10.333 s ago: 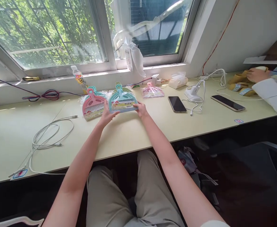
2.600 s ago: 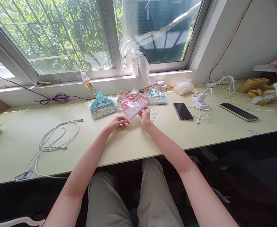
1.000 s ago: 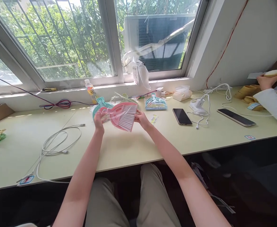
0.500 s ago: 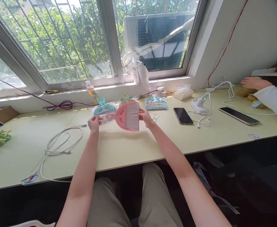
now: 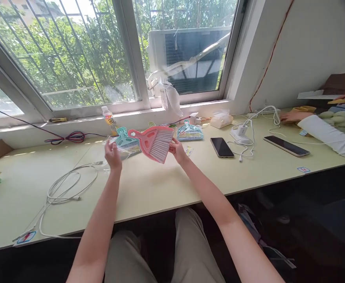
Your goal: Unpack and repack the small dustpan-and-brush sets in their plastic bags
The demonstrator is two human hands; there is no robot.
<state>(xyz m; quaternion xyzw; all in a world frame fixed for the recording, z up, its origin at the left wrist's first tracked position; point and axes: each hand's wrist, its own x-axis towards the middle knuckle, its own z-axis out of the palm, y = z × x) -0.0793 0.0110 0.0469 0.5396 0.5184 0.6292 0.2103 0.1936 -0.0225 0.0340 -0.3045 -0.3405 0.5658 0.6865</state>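
The pink dustpan with its brush (image 5: 156,144) is held up above the table, tilted, its handle toward the upper left and its pale bristles facing me. My right hand (image 5: 178,151) is closed on its right edge. To the left of the handle, my left hand (image 5: 112,155) is off the dustpan, fingers curled together on a thin clear plastic bag, which shows only faintly around it. Behind the pink set lies a teal dustpan set (image 5: 124,137). Another teal set in packaging (image 5: 190,131) rests farther right, and a green handle (image 5: 151,124) peeks out behind the pink one.
A drink bottle (image 5: 109,120) stands by the sill. White cable (image 5: 63,192) lies coiled at left. Two phones (image 5: 222,147), a charger (image 5: 241,133) and a tissue pack (image 5: 221,118) lie to the right. A co-worker's sleeve (image 5: 331,135) reaches in at far right.
My left hand has let go of the handle and moved slightly left with the clear plastic. The pink dustpan has tilted in my right hand. The co-worker's hand has moved lower, and the view has shifted.
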